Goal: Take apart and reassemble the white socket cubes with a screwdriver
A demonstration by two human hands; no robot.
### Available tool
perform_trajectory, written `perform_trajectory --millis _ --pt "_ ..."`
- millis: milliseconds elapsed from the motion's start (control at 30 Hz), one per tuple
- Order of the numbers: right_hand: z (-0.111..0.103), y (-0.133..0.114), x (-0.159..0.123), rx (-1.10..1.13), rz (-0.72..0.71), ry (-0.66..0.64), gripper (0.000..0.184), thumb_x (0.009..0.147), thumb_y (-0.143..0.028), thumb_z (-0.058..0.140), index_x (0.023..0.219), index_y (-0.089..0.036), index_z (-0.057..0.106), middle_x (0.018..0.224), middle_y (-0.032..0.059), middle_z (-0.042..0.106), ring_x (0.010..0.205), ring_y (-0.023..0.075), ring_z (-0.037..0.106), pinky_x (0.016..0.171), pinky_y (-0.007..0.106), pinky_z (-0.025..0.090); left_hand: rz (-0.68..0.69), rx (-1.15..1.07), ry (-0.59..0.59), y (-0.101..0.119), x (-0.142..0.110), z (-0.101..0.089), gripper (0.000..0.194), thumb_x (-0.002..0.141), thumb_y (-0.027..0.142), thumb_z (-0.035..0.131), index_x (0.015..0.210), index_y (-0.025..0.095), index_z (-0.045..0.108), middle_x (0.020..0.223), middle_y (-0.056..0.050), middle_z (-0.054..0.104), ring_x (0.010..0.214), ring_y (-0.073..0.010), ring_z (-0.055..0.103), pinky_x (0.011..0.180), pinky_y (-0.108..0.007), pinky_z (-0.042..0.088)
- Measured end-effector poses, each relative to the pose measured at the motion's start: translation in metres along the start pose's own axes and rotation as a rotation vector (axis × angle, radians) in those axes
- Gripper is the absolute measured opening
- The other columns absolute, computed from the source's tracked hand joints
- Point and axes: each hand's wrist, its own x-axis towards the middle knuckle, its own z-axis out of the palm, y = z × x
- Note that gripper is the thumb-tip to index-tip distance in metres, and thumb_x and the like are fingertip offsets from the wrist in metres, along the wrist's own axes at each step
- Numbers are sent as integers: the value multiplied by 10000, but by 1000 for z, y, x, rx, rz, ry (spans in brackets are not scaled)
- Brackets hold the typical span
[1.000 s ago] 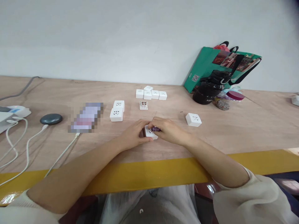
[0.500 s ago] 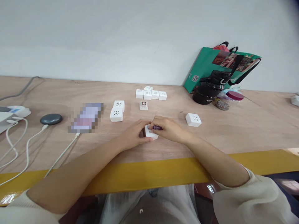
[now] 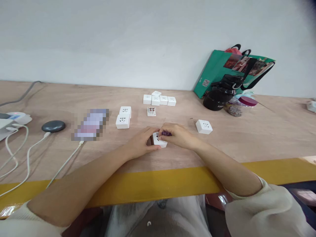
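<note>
Very little can be read here. On the lower part of the black bottle [image 3: 219, 98] stand small white letters [image 3: 221, 106], but they are too small for reading them with certainty. The green paper bag [image 3: 214, 70] carries a square QR code [image 3: 205, 83] near its lower left corner, and its content cannot be read. The white sockets [image 3: 203, 126] show only holes, no words.

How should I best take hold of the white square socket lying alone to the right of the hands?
Pinch the white square socket by two opposite side walls, coming from above. It lies flat, holes facing up, so its straight sides suit the fingers, and nothing stands close around it.
</note>
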Motion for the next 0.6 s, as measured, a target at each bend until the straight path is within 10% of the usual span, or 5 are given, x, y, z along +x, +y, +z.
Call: perform_trajectory --millis 133,400,600 --pt "-5 2 -2 90 -37 27 60 801 -224 589 789 -180 627 801 10 629 734 129 546 676 262 400 7 2 5 -2 0 1 521 793 398 639 1251 234 452 1263 -62 519 1157 -252 487 970 -394 397" --pt "-19 17 1 624 62 607 368 900 -458 405 674 -196 531 663 -3 586 534 85 484 526 232 409 -28 25 11 0 -3 2 455 779 357 647 1182 266 456 1281 -33 509 1143 -247 499 931 -386 424" --pt "-4 14 5 887 52 613 400 849 -588 448 737 -205 472 636 -32 574 415 56 467 396 208 368 37 29 5 -3 -3 3 329 788 349 641 1068 259 493 1314 -24 483 1176 -238 483 982 -394 396"
